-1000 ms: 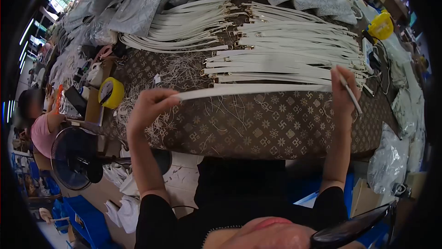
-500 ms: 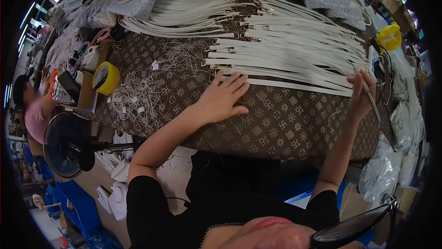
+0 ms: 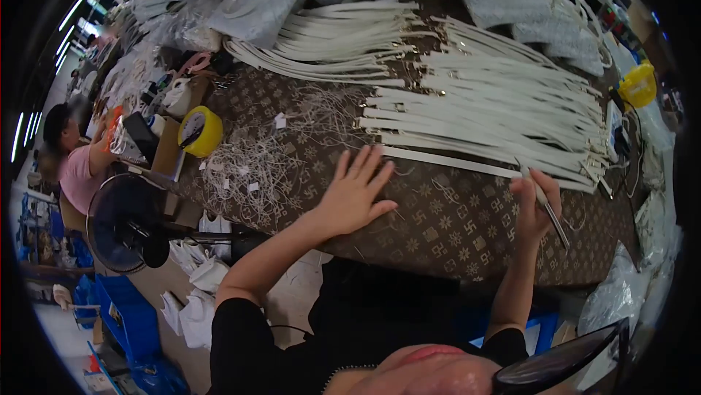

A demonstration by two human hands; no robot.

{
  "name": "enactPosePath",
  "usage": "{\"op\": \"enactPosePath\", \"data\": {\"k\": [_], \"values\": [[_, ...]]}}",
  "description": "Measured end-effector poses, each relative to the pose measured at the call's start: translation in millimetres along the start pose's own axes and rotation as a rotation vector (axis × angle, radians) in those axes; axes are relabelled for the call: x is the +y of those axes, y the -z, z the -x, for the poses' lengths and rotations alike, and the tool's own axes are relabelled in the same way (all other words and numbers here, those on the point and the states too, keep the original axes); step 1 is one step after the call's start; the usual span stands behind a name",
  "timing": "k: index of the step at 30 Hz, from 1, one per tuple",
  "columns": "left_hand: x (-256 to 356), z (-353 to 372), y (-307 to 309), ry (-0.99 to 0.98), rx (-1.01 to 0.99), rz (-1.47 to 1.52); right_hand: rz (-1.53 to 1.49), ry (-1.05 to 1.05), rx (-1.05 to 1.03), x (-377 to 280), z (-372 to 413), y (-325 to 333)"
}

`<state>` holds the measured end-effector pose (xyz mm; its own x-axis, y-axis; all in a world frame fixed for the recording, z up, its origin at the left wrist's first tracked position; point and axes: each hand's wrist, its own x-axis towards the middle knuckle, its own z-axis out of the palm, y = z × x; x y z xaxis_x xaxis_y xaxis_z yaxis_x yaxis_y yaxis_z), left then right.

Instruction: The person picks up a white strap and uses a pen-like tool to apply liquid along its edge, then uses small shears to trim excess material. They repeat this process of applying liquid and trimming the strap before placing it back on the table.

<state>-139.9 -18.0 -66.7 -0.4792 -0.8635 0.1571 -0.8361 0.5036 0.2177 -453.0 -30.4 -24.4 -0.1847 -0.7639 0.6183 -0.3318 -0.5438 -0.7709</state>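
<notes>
Many white straps (image 3: 496,114) with gold-coloured metal ends lie side by side on the brown patterned cloth (image 3: 438,238). My left hand (image 3: 354,194) rests open on the cloth, fingers spread, its fingertips at the left end of the nearest strap (image 3: 453,160). My right hand (image 3: 537,205) is closed around a slim metal tool (image 3: 553,220), whose tip points at the strap's right part. Whether the tool touches the strap I cannot tell. A second bundle of white straps (image 3: 328,37) lies farther back on the left.
Tangled threads (image 3: 252,169) with small white tags lie left of my left hand, beside a yellow tape roll (image 3: 199,131). Grey patterned pieces (image 3: 511,12) are piled behind. A fan (image 3: 128,223) and a co-worker in pink (image 3: 84,172) are at the left. Clear plastic (image 3: 613,289) lies at the right.
My right hand has moved left and towards me with the tool, away from the straps' right ends. My left hand stays at the strap's left end. The view has shifted slightly.
</notes>
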Motion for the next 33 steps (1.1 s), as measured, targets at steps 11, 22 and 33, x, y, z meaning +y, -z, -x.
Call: {"op": "enactPosePath", "data": {"k": [11,22,33], "values": [[-135,-94,42,0.260,0.328,-0.246,-0.181,-0.016,0.052,-29,0,-7],[-131,-87,48,0.157,0.516,-0.120,-0.224,0.003,0.047,-40,9,-14],[39,-14,84,0.022,-0.204,0.866,0.225,0.312,-0.042,-76,20,-33]]}}
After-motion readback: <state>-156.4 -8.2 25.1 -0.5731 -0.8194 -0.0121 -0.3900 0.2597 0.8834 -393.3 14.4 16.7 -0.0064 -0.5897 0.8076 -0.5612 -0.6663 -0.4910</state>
